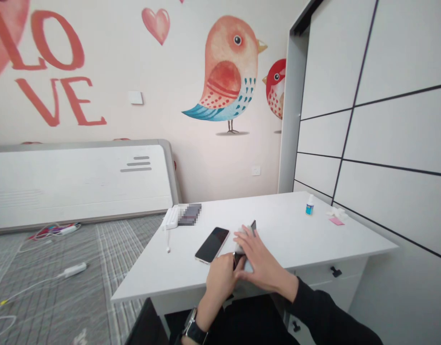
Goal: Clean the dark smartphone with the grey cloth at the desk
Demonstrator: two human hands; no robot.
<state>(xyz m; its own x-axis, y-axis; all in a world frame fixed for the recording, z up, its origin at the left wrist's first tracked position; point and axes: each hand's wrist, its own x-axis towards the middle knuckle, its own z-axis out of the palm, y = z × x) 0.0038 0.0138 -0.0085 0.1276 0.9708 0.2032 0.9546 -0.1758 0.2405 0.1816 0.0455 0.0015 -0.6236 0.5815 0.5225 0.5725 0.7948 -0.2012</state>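
Observation:
My left hand [222, 274] is closed around the near end of a dark-edged, flat thing that looks like a phone [254, 226], close to the table's front edge. Across it lies my right hand [258, 261], fingers stretched out, pressing a pale, cloth-like piece [239, 248] against it. Most of the flat thing and of the pale piece is hidden by my hands. Just left of them, a smartphone [212, 245] rests on the table, its dark screen up.
The white table [278, 225] bears a small white-and-blue bottle [309, 206], a crumpled white tissue [336, 212] and a pink piece [336, 221] at right. At left are a white power strip [170, 218] with a cable and a blurred-out dark item [190, 214]. A wardrobe [396, 139] stands right.

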